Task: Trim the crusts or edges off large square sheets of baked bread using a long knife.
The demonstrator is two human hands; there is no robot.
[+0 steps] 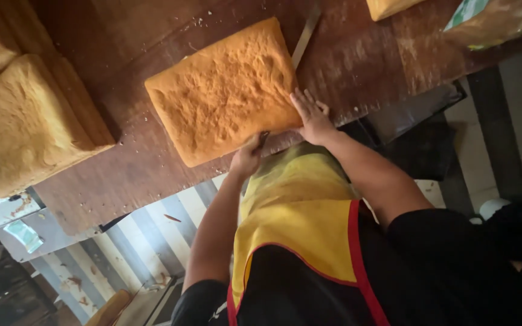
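Loaf (225, 90) and knife (305, 36) are what the hands work on. The left hand (248, 157) is closed round the knife's handle at the loaf's near edge. The right hand (312, 116) lies open, fingers spread flat on the loaf's near right corner.

The long thin blade runs along the loaf's right side, and its far end shows beyond the far right corner. Whether it is inside the crumb or just beside the crust I cannot tell. The loaf looks whole, with no slice or trimming beside it, so the cutting seems barely begun. A few crumbs lie on the counter (357, 66) past the loaf's far edge.

The loaf is a broad, squarish slab. Its crust is orange-brown, matt and pitted, and dimpled toward the middle, and it looks soft. The counter is dark, worn wood with pale scuffs.

Left of the loaf, well apart, sits a paler block loaf (25, 121) with rounded corners. Beyond the loaf's far right lie another bread piece (388, 6) and a clear bag (490, 21). Nearer than the loaf hangs a yellow apron (297, 217) with red trim.
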